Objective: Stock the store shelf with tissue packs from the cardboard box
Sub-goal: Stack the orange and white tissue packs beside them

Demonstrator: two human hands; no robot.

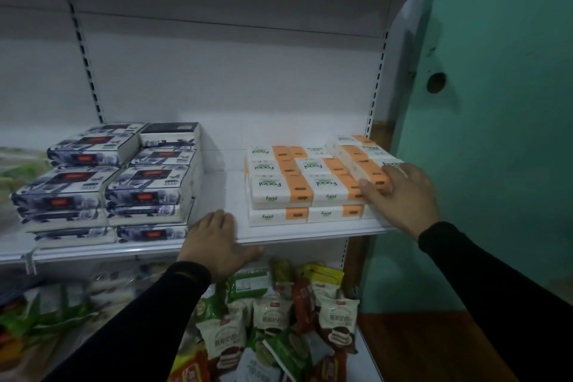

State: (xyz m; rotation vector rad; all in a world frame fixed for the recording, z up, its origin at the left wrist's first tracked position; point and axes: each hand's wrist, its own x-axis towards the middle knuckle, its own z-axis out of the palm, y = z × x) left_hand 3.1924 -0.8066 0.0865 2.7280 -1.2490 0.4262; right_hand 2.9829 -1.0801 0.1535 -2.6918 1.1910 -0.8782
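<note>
White shelf [297, 234]: right hand [400, 195] on tilted tissue pack [361, 161], long axis front-to-back

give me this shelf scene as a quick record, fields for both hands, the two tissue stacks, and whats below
left hand: left hand flat on the shelf front edge, holding nothing
right hand: right hand on the tilted orange-and-white pack
right stack: orange-and-white Facial packs
left stack: dark patterned packs
gap: bare shelf between the stacks
below: snack bags
cardboard box: not in view

White shelf [223, 192], dark tissue packs [105, 183] left, orange-white packs [304, 186] right
</note>
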